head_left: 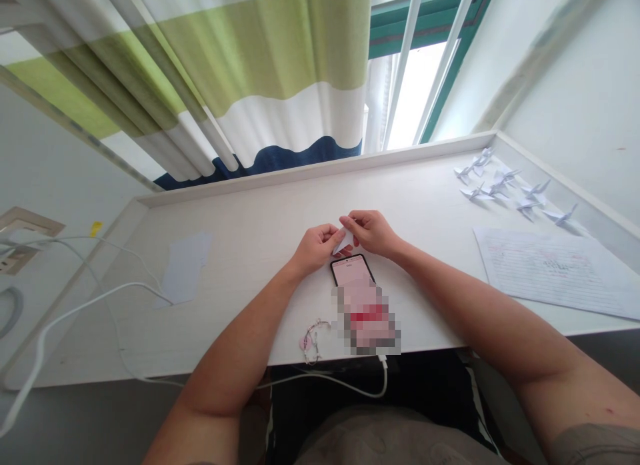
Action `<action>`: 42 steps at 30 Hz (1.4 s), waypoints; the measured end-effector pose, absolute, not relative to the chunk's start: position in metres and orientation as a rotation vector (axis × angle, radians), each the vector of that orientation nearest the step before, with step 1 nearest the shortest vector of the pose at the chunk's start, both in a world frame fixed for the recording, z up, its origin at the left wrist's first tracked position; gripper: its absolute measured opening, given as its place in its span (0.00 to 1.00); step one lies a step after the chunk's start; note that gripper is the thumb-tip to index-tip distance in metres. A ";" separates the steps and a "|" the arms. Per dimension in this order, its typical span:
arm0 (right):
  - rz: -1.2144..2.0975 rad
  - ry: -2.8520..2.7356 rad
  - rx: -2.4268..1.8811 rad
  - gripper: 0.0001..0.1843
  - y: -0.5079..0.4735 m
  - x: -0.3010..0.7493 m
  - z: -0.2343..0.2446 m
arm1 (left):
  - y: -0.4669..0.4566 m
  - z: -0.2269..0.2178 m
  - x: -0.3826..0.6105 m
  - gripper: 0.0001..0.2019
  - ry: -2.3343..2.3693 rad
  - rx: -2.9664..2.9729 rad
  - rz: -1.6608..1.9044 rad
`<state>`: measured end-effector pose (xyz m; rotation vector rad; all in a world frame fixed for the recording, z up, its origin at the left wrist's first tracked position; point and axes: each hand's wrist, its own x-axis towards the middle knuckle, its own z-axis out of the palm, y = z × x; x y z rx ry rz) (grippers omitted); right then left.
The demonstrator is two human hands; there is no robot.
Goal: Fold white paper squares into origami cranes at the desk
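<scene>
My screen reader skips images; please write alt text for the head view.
Left hand and right hand pinch a small folded white paper between them over a white desk, just beyond a phone plugged into a white cable. Folded paper cranes sit far right by a written sheet; blank paper lies left.

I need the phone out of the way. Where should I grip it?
Probably the phone by its long side edges, from above: it lies flat, screen up, cable at its near end; left hand and right hand hold folded paper over its far end.
</scene>
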<state>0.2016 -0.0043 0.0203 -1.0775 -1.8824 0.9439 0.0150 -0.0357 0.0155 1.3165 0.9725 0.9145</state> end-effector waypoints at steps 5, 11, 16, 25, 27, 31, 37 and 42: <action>1.054 -1.782 -1.085 0.36 -0.005 0.201 0.019 | -0.034 0.017 0.016 0.27 0.975 1.331 0.948; 1.330 -1.584 -0.841 0.31 -0.006 0.199 0.017 | -0.033 0.021 0.017 0.27 0.986 1.267 1.088; 1.342 -1.504 -0.693 0.30 -0.010 0.192 0.016 | -0.029 0.022 0.015 0.34 0.946 1.098 1.178; 0.940 -1.688 -0.849 0.15 -0.008 0.193 0.012 | -0.030 0.020 0.020 0.20 1.029 1.169 1.190; 0.872 -1.713 -0.836 0.14 -0.007 0.194 0.012 | -0.031 0.022 0.020 0.18 1.038 1.174 1.222; 0.729 -1.707 -0.854 0.12 -0.007 0.194 0.010 | -0.033 0.023 0.021 0.15 1.068 1.188 1.239; 0.561 -1.742 -0.827 0.07 -0.005 0.196 0.012 | -0.032 0.020 0.022 0.17 1.060 1.191 1.251; 0.443 -1.879 -0.652 0.07 -0.005 0.197 0.011 | -0.029 0.014 0.019 0.22 0.924 1.073 1.304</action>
